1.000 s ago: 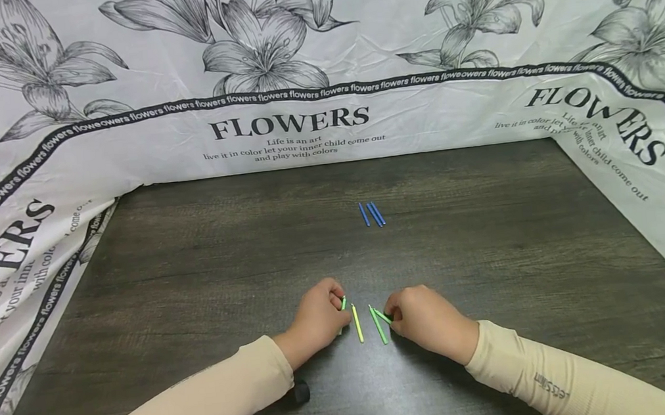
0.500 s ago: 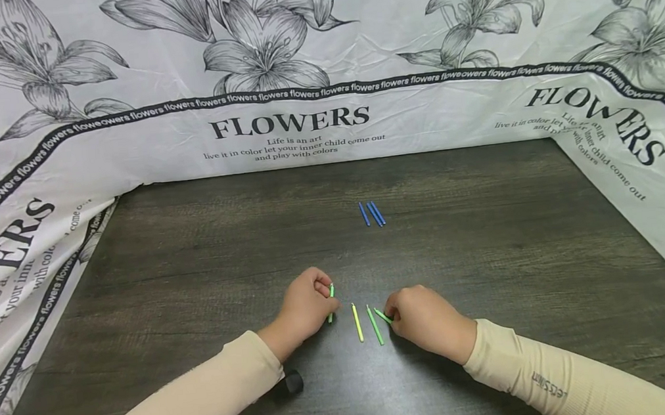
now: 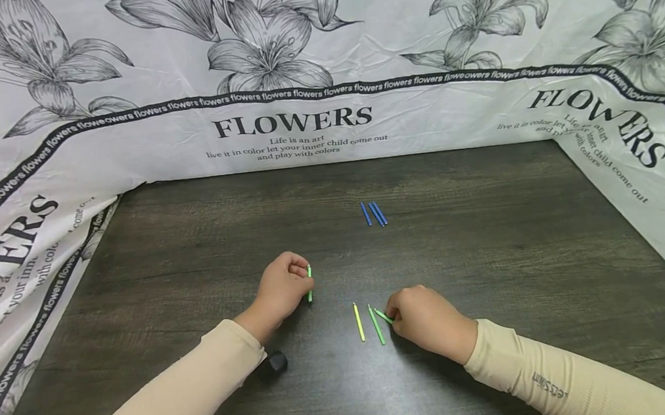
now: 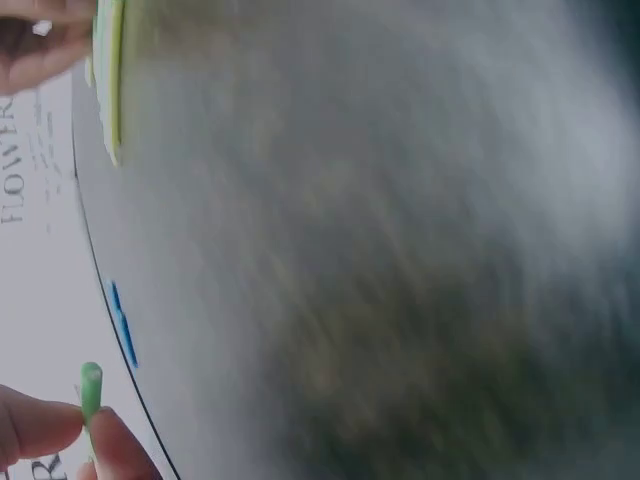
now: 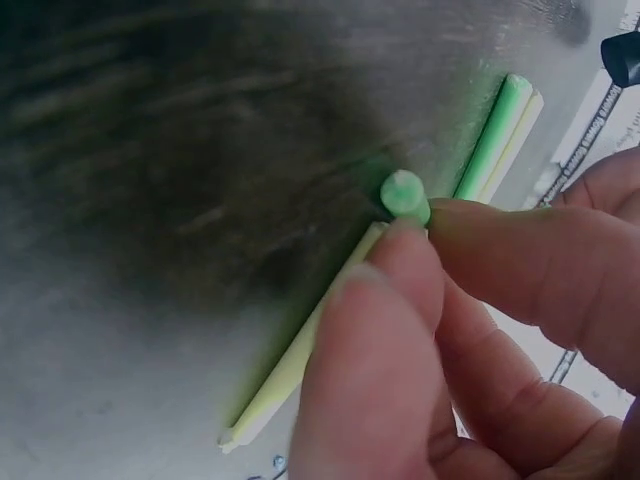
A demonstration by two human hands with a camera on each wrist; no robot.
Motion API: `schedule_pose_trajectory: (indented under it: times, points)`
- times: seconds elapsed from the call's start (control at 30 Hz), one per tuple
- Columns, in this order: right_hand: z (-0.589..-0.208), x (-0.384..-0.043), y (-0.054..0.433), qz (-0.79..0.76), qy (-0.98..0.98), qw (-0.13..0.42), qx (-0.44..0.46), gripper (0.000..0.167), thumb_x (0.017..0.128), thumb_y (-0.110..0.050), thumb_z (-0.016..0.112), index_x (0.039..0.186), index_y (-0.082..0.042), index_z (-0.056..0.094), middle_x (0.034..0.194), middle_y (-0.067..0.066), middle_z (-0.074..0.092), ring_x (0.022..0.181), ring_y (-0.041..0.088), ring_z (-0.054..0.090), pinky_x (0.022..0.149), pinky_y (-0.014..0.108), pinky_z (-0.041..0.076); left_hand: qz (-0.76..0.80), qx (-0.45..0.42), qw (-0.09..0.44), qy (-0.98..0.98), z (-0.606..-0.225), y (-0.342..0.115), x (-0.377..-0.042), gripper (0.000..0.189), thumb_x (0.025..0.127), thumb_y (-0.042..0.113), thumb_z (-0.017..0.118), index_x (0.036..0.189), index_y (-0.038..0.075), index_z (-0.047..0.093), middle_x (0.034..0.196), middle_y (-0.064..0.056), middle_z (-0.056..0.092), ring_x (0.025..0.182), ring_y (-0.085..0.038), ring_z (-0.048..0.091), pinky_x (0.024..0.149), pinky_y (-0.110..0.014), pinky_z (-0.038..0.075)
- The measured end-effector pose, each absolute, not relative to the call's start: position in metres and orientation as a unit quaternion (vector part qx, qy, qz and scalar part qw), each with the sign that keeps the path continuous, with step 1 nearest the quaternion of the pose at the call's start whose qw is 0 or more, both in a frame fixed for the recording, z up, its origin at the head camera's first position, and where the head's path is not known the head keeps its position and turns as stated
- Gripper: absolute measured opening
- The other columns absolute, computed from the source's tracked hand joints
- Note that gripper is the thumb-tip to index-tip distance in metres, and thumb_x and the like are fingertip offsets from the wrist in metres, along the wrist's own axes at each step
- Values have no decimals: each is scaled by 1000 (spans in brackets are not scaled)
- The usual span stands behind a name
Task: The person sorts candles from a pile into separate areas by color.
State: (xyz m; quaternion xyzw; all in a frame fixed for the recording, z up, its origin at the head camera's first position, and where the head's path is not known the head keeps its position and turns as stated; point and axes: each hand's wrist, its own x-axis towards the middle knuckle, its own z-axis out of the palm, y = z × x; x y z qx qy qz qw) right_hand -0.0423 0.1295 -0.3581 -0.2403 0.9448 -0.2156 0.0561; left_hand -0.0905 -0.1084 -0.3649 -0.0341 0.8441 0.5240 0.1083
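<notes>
My left hand (image 3: 282, 285) pinches a slim green candle (image 3: 309, 284) between thumb and fingers, left of the middle. In the left wrist view that candle (image 4: 91, 388) points up from the fingertips. On the right, my right hand (image 3: 428, 321) pinches a second green candle (image 3: 383, 316), whose far part is covered by the fingers; its blunt end (image 5: 404, 194) faces the right wrist camera. Between the hands lie a yellow candle (image 3: 359, 322) and another green candle (image 3: 376, 325), side by side on the dark wooden table (image 3: 490, 240).
Three blue candles (image 3: 375, 214) lie farther back on the table. A small black object (image 3: 277, 362) shows at the left sleeve's cuff. A white flower-printed cloth (image 3: 296, 131) stands along the back and both sides.
The left hand has moved left and away from me, carrying its green candle from beside the yellow one. The right hand stays nearly in place; the lying green candle has shifted slightly left.
</notes>
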Motion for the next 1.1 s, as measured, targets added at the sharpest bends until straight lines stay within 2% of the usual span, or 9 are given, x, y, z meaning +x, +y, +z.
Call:
schedule_pose_trajectory:
  times: [0.77, 1.0, 1.1]
  points:
    - [-360, -43, 130, -217, 943, 58, -245, 19, 67, 9, 62, 73, -8, 70, 64, -7, 61, 53, 2, 42, 51, 20, 40, 488, -21, 122, 864, -373, -133, -129, 23, 83, -3, 55, 106, -2, 55, 90, -9, 56, 74, -19, 53, 63, -29, 43]
    - [-359, -44, 129, -216, 943, 61, -246, 21, 67, 10, 60, 65, -11, 63, 55, -11, 42, 50, 2, 29, 47, 18, 28, 491, -12, 138, 860, -375, -132, -138, 25, 83, -4, 54, 108, -3, 55, 88, -9, 58, 72, -18, 55, 63, -29, 45]
    - [-359, -44, 129, -216, 943, 64, -246, 20, 67, 10, 60, 66, -10, 63, 55, -11, 41, 50, 2, 29, 47, 18, 27, 493, -11, 144, 858, -375, -131, -141, 25, 84, -4, 54, 109, -3, 54, 89, -10, 57, 74, -19, 57, 63, -29, 46]
